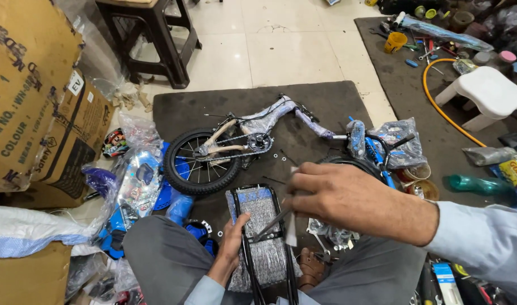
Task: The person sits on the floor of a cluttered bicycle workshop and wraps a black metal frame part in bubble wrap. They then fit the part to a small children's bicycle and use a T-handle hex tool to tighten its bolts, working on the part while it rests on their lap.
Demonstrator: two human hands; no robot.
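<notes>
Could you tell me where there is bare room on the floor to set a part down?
The pale floor tiles between the dark stool and the far mat lie bare. The near mat behind the bicycle frame is partly free; elsewhere is crowded.

The carrier rack (262, 237) lies before the bicycle frame (236, 144), apparently on the mat (326, 101).

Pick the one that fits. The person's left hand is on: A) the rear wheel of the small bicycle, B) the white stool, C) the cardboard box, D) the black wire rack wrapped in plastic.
D: the left hand grips the side of the black wire rack held over the lap, away from the bicycle wheel on the mat.
</notes>
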